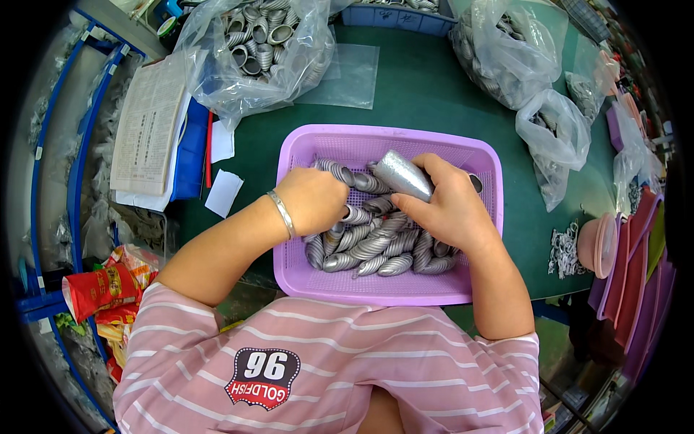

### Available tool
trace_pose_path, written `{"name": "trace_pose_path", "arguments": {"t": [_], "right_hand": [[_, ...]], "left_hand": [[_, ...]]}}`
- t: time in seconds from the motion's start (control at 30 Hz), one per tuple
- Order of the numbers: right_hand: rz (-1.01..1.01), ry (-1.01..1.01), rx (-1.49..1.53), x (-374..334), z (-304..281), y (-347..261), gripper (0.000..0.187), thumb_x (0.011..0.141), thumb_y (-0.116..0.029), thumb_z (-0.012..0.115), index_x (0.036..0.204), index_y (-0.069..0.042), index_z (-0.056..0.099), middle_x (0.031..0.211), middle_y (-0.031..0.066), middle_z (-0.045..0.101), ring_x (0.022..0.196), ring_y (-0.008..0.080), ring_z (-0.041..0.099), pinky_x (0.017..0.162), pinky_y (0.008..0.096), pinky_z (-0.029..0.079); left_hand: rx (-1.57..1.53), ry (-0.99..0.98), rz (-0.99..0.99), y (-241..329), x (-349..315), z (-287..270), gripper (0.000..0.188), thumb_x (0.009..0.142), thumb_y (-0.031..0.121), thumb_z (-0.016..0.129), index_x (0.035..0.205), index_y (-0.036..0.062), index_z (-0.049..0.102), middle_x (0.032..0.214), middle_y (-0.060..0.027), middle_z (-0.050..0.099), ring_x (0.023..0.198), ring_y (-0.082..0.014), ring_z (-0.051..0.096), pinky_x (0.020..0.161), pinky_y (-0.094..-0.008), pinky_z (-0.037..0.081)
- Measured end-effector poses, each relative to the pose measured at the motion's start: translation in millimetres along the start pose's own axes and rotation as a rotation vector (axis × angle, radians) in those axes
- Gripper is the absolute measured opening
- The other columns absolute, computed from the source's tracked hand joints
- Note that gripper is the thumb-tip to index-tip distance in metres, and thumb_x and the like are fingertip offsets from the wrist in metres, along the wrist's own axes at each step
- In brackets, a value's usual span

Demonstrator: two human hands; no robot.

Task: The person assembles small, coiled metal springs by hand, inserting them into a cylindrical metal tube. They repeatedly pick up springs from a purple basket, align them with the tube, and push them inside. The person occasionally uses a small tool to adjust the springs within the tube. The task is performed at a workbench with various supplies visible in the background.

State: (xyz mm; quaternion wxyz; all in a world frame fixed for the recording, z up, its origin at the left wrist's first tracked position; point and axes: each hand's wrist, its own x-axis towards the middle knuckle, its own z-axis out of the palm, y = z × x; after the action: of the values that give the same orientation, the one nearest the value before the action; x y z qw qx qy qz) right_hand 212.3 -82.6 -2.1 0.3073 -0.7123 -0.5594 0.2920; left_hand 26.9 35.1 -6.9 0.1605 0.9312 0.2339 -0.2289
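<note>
In front of me a purple plastic basket (390,135) holds many grey, ribbed, coil-like metal pieces (372,248), heaped loosely. My right hand (457,205) is over the basket's right half, thumb and fingers closed around a smooth, glittery silver cylinder (403,176) that tilts up to the left. On the left side my left hand (312,200), a metal bangle (280,215) on its wrist, is curled closed above the pieces. One ribbed piece (334,171) shows just beyond its knuckles. What its fingers grip, if anything, is hidden.
A large clear bag (217,79) of similar pieces stands at the far left of the green table (405,72); more bags (499,65) are at the far right. A blue bin (397,19) is at the back. Newspapers (148,123) lie left, a pink cup (597,246) right.
</note>
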Motion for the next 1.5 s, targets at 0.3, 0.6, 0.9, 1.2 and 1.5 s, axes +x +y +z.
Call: {"name": "trace_pose_path", "arguments": {"t": [0.3, 0.6, 0.9, 1.2, 1.5], "right_hand": [[-0.244, 0.075, -0.010, -3.0, 0.3, 0.1, 0.043, 0.073, -0.021, 0.076, 0.107, 0.000, 0.060, 0.096, 0.0209, 0.065, 0.089, 0.0387, 0.064, 0.076, 0.0434, 0.051], [-0.253, 0.069, -0.035, -4.4, -4.5, -8.7, 0.044, 0.074, -0.020, 0.075, 0.111, -0.002, 0.058, 0.096, 0.0186, 0.063, 0.087, 0.0377, 0.063, 0.075, 0.0434, 0.051], [-0.269, 0.080, -0.011, -6.1, 1.0, -6.6, 0.042, 0.074, -0.020, 0.075, 0.109, -0.003, 0.060, 0.093, 0.0172, 0.063, 0.084, 0.0364, 0.063, 0.073, 0.0422, 0.051], [-0.314, 0.054, -0.015, -9.0, -7.2, -10.5, 0.043, 0.073, -0.019, 0.076, 0.109, -0.002, 0.061, 0.091, 0.0174, 0.064, 0.082, 0.0349, 0.063, 0.072, 0.0410, 0.051], [-0.510, 0.456, 0.143, -27.3, -42.8, -39.6, 0.060, 0.069, -0.006, 0.075, 0.123, 0.007, 0.052, 0.107, 0.0232, 0.063, 0.095, 0.0329, 0.065, 0.082, 0.0400, 0.052]], "left_hand": [[-0.477, 0.555, 0.117, -15.0, -8.0, 7.2, 0.018, 0.088, 0.015, 0.059, 0.085, -0.0019, 0.061, 0.068, -0.0157, 0.063, 0.061, -0.0317, 0.062, 0.059, -0.0417, 0.049], [-0.819, 0.527, -0.036, -12.5, -14.8, 9.8, 0.014, 0.094, 0.012, 0.052, 0.087, 0.0006, 0.057, 0.064, -0.0052, 0.058, 0.054, -0.0127, 0.054, 0.052, -0.0280, 0.043], [-1.487, 0.236, -0.157, -10.5, -16.9, -5.3, 0.009, 0.095, 0.010, 0.055, 0.094, 0.0020, 0.056, 0.068, 0.0010, 0.053, 0.052, -0.0035, 0.041, 0.044, -0.0192, 0.031], [-1.372, 0.318, -0.230, -6.0, -12.1, -4.0, 0.014, 0.095, 0.015, 0.058, 0.090, 0.0026, 0.055, 0.062, -0.0005, 0.050, 0.049, -0.0078, 0.043, 0.043, -0.0228, 0.032], [-0.354, 0.838, 0.110, -9.4, -11.8, 20.7, 0.009, 0.085, 0.003, 0.062, 0.090, 0.0011, 0.055, 0.074, -0.0192, 0.061, 0.067, -0.0384, 0.061, 0.057, -0.0446, 0.050]]}}
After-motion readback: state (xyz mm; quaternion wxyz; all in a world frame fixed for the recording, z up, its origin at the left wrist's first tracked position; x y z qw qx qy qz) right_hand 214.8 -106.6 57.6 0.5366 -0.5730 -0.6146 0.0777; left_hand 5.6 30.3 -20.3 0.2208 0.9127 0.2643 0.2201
